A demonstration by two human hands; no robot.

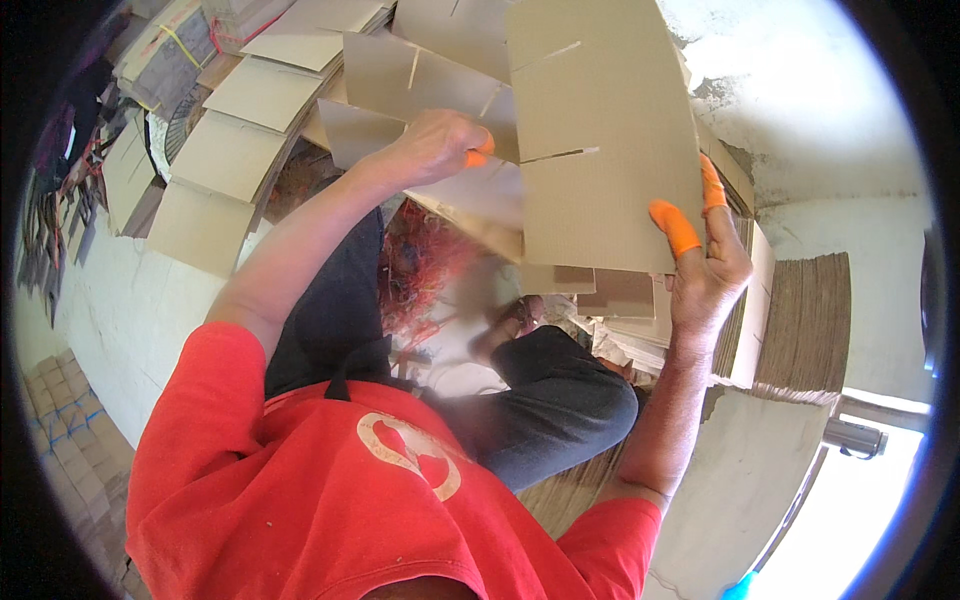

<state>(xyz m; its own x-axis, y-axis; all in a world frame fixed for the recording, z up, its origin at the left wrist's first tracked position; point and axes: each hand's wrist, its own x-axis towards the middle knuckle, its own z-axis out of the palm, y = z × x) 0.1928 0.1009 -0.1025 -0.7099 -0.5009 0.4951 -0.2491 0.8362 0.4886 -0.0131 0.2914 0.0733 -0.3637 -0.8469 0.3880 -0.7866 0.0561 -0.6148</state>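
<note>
My right hand [712, 250], with orange finger covers on its thumb and a finger, grips the lower right corner of a large tan cardboard sheet [605, 120]. The thumb lies over the face and the finger runs along the side edge. Two narrow slots cut into the sheet from its left side. My left hand [445, 145] is closed just left of that sheet, an orange cover on its thumb. Whatever it may hold is hidden. Behind and below it lie more slotted cardboard pieces [385, 75], overlapping one another.
Stacked cardboard sheets [225, 150] fan out on the left. A tall cardboard stack [803, 320] stands against the wall at right. Red stringy scraps [425, 260] lie on the floor by my folded legs. Tied bundles [160, 60] sit at the far left.
</note>
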